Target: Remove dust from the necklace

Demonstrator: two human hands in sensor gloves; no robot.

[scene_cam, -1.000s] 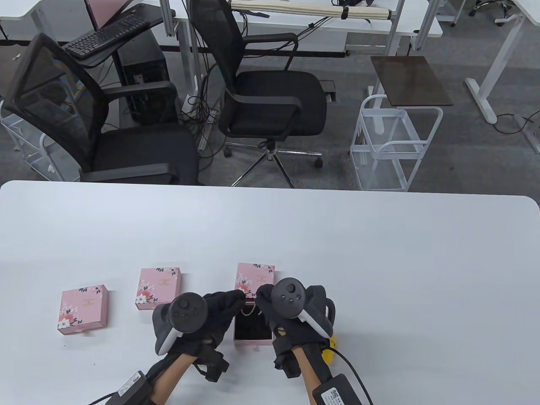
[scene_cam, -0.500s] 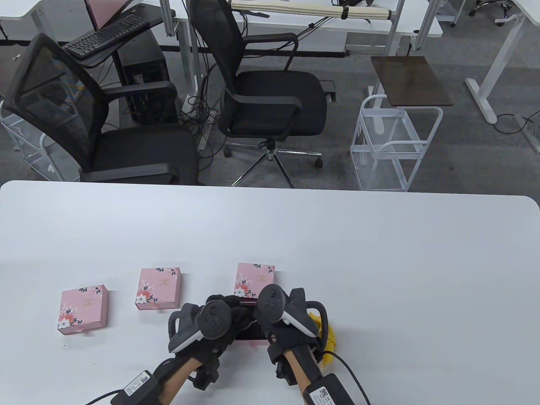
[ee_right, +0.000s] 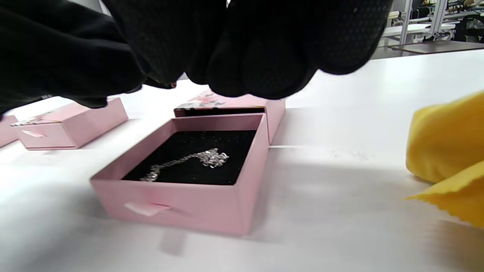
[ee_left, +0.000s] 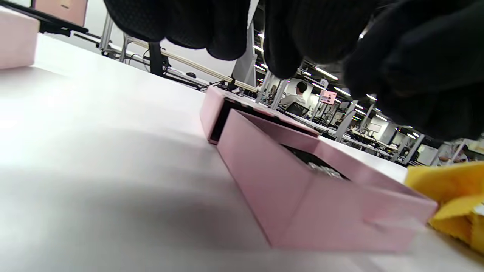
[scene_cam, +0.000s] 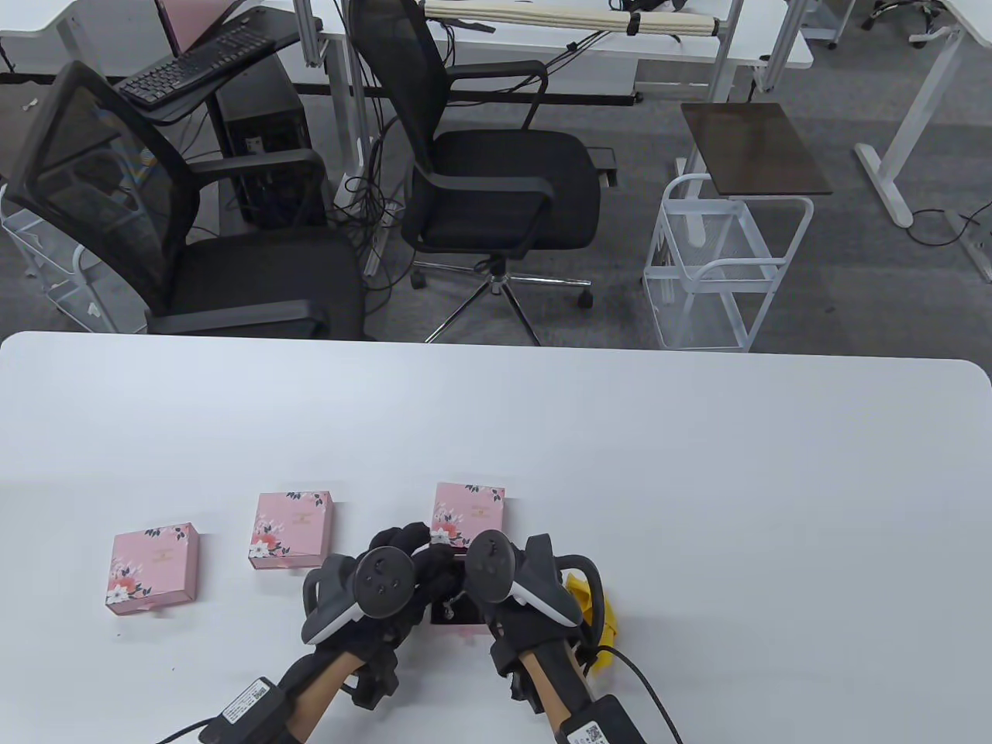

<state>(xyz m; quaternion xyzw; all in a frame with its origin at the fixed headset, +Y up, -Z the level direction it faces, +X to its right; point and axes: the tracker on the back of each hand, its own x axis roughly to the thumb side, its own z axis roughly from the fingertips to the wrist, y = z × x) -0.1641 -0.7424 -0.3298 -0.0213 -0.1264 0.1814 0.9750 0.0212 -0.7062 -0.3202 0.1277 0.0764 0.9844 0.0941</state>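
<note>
Fingers of both your gloved hands bunch together directly above the pulled-out drawer (ee_right: 177, 196) of the nearest pink box. Your left hand (scene_cam: 403, 577) and right hand (scene_cam: 496, 597) meet over it, fingertips curled downward and touching or nearly touching each other; whether they pinch anything between them you cannot tell, since the black gloves merge in every view. From the right wrist view your fingertips (ee_right: 261, 68) hang clear of the drawer's contents, with open space below them.

Your necklace (ee_right: 193, 160) lies inside that drawer on its black lining, a silvery chain trailing toward the front left corner with a small sparkling cluster near the middle. It rests loose and apart from your fingers. The drawer sticks out toward you from its floral sleeve (scene_cam: 470, 508), and a small pink pull tab shows on the front wall.

Your yellow cloth (scene_cam: 597, 612) sits on the white table (scene_cam: 697, 480) just to the right of your right hand, crumpled and not held. Two more pink boxes, both closed, lie to your left: a middle box (scene_cam: 292, 530) and a far left box (scene_cam: 152, 570), each apart from the other.
</note>
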